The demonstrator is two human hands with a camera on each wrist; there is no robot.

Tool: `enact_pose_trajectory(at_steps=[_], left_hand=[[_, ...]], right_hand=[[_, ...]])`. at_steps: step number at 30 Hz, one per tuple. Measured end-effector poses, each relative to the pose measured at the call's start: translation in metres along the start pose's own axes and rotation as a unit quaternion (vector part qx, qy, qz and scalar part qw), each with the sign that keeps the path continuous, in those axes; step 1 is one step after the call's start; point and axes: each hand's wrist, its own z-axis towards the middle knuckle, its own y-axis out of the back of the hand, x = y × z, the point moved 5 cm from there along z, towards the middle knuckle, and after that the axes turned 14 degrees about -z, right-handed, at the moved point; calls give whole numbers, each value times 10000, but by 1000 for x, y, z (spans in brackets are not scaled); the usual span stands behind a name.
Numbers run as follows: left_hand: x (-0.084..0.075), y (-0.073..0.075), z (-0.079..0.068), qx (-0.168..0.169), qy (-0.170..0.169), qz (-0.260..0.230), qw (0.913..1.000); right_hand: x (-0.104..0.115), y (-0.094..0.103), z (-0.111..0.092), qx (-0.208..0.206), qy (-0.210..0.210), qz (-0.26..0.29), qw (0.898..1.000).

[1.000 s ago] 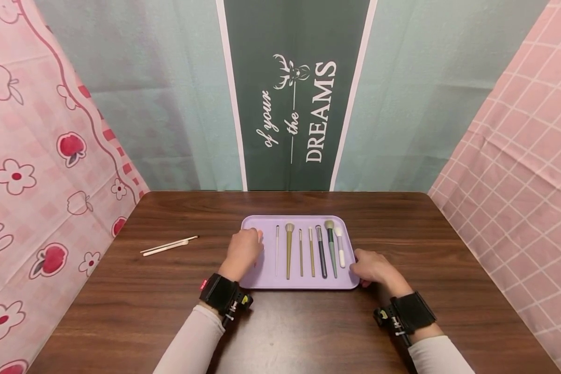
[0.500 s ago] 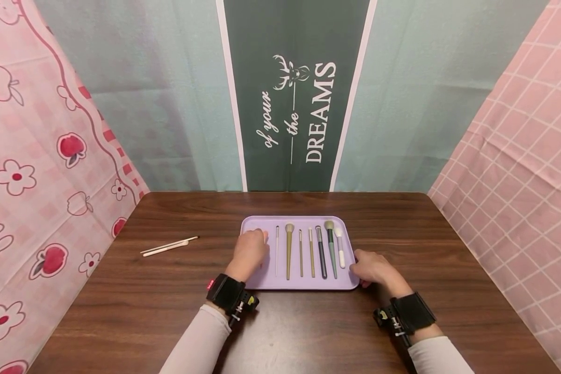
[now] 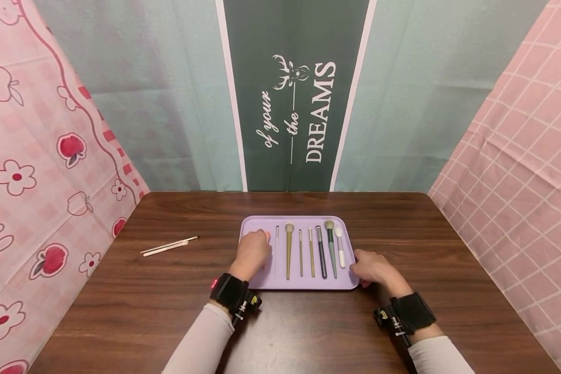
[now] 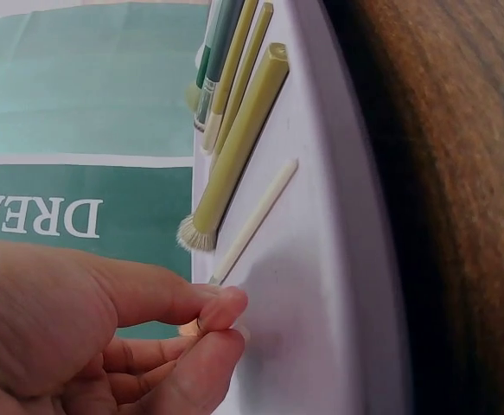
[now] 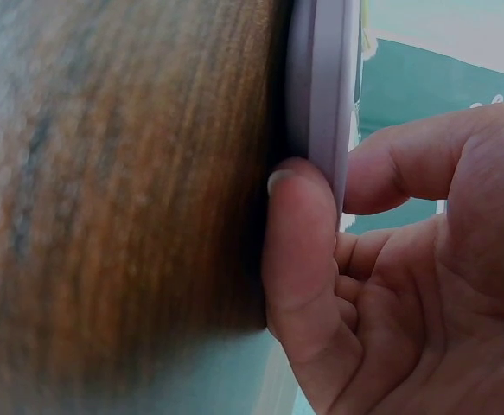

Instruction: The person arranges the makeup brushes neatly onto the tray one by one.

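Note:
A lilac tray lies on the table with several makeup brushes lined up side by side in it. My right hand grips the tray's right rim, thumb and fingers on either side of it in the right wrist view. Over the tray's left part is my left hand, its thumb and index fingertips close together. Just right of those fingertips lies a thin white makeup brush; in the left wrist view they hide its head end. Whether they pinch anything, I cannot tell. A thick tan-handled brush lies beyond it.
Two thin pale brushes lie on the brown wooden table, left of the tray. A green curtain with lettering hangs behind the table. Pink cloths hang at the left and right.
My left hand has moved a little to the right over the tray, closer to the thin white brush. The right hand, the tray and the brushes have stayed in place.

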Motion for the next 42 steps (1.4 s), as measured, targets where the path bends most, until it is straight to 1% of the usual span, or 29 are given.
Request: enact_pose_trajectory(at_steps=[8,11,20,27,34,40,42], left_hand=[[0,-3,-1,-60,-251,28,9997],[0,-4,-1,-57,-284,8,9996],[0,-6,0,110,-206,-22,9997],[0,-5,-1,155,61,-186,9997],[-4,-4,-1,112,-118,-94,9998],[-3,-5,-1,133,14,-140,9998],[-3,-4,-2,94,8,-117,9999]], right_hand=[[-1,-1,1,18,-7,18,10000],[-1,-2,2,35,-27,46,10000],[-1,-1,0,-46,-16,18,10000],[-1,-1,0,-17,3,36,10000],[-2,1,1,7,27,68,10000],[-2,1,0,-1,23,55,10000],[-2,0,1,0,16,53,10000]])
